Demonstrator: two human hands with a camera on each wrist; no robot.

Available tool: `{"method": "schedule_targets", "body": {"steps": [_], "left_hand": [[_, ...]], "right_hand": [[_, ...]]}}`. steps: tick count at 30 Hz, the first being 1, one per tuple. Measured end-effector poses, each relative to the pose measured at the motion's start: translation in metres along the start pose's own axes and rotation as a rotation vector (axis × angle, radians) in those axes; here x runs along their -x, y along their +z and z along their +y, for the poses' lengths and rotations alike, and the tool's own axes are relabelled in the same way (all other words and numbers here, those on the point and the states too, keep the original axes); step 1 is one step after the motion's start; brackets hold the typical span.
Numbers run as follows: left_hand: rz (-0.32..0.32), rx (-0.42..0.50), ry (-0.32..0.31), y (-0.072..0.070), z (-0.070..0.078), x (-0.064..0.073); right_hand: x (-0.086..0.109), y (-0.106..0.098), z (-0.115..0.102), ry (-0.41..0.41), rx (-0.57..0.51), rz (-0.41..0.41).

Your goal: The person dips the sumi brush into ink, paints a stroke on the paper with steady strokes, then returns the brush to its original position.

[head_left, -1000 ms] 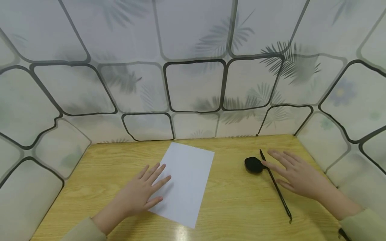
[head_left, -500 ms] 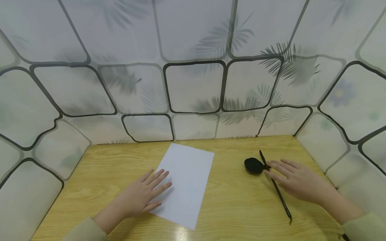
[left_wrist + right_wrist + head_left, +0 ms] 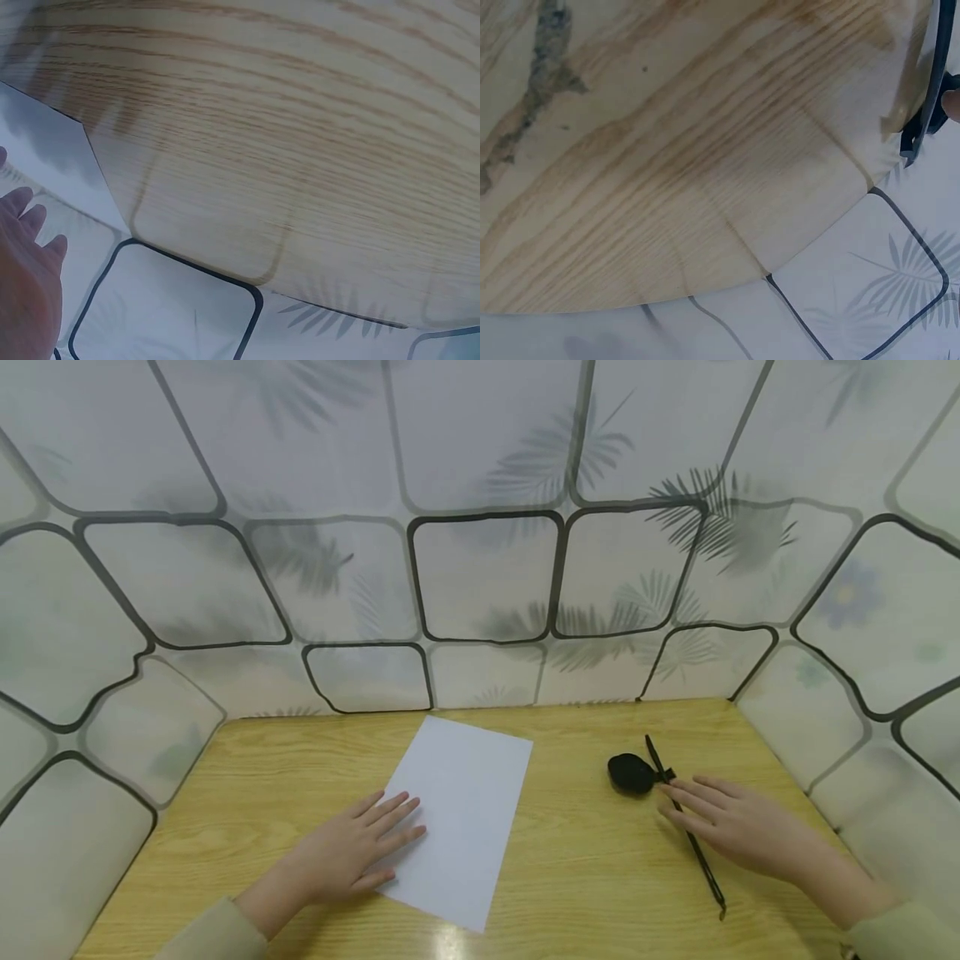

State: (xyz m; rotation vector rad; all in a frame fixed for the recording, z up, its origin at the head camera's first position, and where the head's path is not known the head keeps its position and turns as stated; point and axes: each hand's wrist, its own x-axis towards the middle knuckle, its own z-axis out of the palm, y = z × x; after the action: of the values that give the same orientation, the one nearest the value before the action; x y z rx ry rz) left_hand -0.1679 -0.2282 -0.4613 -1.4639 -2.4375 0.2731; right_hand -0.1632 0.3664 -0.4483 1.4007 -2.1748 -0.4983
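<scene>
While the wood-grain table (image 3: 577, 868) fills the foreground, white paper (image 3: 472, 818) lies skewed; left hand (image 3: 356, 856), fingers spread, over its left edge, perhaps steadying it, contact unclear. Right hand (image 3: 738, 822), fingers nearly straight, at thin black stick (image 3: 701, 860) crossing stub of round black object (image 3: 631, 774).

The person I'm watching wears pale, greyish-beige sleeves. The left sleeve (image 3: 217, 933) shows to the left of the sheet of paper (image 3: 461, 814), the right sleeve (image 3: 903, 933) well off to its right; both are plain. The left hand (image 3: 348, 850) and right hand (image 3: 738, 822) are bare, with slender fingers.
</scene>
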Motion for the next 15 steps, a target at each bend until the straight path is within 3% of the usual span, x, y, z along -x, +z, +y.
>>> {"method": "schedule_targets", "body": {"steps": [7, 15], "left_hand": [[-0.039, 0.03, -0.008, 0.003, -0.001, 0.004], [-0.026, 0.008, 0.022, 0.01, -0.003, 0.009]], "right_hand": [[0.006, 0.008, 0.0, -0.014, 0.033, 0.034], [0.009, 0.014, -0.002, -0.034, 0.055, 0.025]]}}
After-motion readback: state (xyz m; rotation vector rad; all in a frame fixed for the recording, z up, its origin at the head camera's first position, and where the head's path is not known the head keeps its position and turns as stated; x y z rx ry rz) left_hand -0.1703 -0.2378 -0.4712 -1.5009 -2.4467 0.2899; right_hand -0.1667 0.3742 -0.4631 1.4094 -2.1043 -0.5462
